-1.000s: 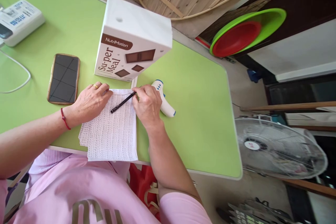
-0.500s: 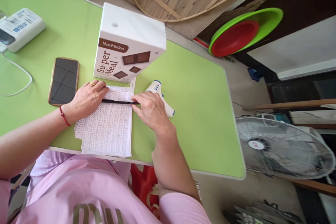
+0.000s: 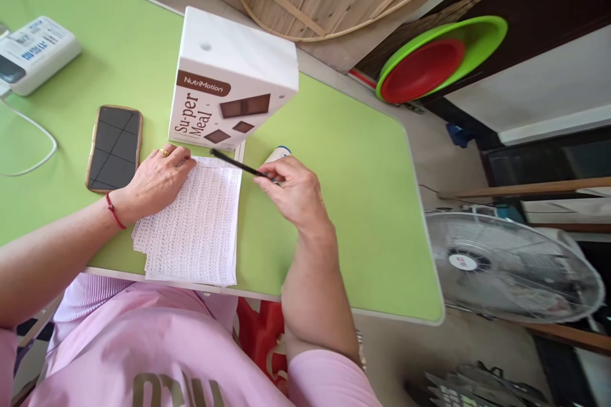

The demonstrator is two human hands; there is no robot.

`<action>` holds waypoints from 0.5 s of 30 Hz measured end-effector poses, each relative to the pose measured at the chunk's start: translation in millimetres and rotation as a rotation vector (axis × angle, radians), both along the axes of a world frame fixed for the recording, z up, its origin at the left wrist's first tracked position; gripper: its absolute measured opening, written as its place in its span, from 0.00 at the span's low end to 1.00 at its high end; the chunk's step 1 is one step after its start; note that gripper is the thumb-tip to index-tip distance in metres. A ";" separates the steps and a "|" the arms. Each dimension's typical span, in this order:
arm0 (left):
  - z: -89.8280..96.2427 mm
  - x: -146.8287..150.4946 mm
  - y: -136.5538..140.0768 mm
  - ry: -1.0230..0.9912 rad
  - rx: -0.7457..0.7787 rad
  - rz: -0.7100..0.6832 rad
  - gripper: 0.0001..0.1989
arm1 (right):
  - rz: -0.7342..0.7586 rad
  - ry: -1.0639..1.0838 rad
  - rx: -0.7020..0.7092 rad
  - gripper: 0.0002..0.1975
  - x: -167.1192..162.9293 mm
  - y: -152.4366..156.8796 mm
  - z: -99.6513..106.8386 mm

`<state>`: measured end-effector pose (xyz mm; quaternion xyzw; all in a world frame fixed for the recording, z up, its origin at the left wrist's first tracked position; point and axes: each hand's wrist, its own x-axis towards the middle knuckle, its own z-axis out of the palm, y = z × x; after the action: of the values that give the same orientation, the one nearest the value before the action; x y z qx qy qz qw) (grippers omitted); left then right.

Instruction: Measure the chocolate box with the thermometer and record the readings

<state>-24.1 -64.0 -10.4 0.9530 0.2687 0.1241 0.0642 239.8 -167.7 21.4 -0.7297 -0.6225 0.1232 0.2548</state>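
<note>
My right hand [image 3: 298, 194] pinches one end of a black pen [image 3: 233, 163], which is raised over the top right corner of the paper and slants up to the left. Under my left hand [image 3: 160, 179] lies a stack of paper sheets [image 3: 193, 229] covered in rows of small handwriting; the hand rests flat on their upper left edge, fingers out. A white and blue thermometer gun [image 3: 278, 154] lies behind my right hand, which hides most of it. Left of my left hand sits a phone [image 3: 115, 149] in a tan case.
A white NutriMotion box [image 3: 233, 82] stands upright behind the paper. At the far left is a white device [image 3: 41, 54] with a cable [image 3: 41, 130]. The green table [image 3: 363, 203] ends at the right near a standing fan [image 3: 510, 267]. Green and red basins [image 3: 424, 70] lean beyond it.
My right hand has lifted the pen off the sheets and moved to the right, now covering more of the thermometer gun. My left hand has stayed on the paper.
</note>
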 end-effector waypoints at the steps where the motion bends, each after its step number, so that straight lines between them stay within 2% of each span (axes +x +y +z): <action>1: 0.0 0.0 -0.1 -0.012 -0.011 -0.002 0.17 | 0.035 -0.013 -0.048 0.06 -1.6 0.2 0.1; 4: 1.2 -1.0 -0.5 -0.086 -0.045 0.024 0.16 | 0.165 -0.076 -0.222 0.06 -7.9 0.0 0.6; 7: 3.5 -3.5 0.5 -0.278 -0.059 0.172 0.16 | 0.205 -0.091 -0.272 0.05 -7.9 -2.3 3.3; 9: 3.4 -4.7 4.4 -0.424 -0.072 0.286 0.21 | 0.089 -0.147 -0.220 0.06 -0.6 -5.9 6.7; 12: -2.6 -3.0 17.6 -0.534 -0.124 0.369 0.34 | -0.172 -0.341 -0.184 0.18 17.3 -11.7 10.6; 13: -5.8 -1.3 23.6 -0.547 -0.150 0.373 0.38 | -0.221 -0.392 -0.225 0.22 23.0 -12.5 10.9; 15: -12.1 3.3 35.3 -0.565 -0.212 0.341 0.43 | -0.240 -0.433 -0.366 0.22 31.3 -11.4 10.0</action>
<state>-20.8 -28.7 -22.5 0.8103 0.4073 0.3636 0.2129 271.1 -179.0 31.4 -0.8411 -0.5391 0.0442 -0.0067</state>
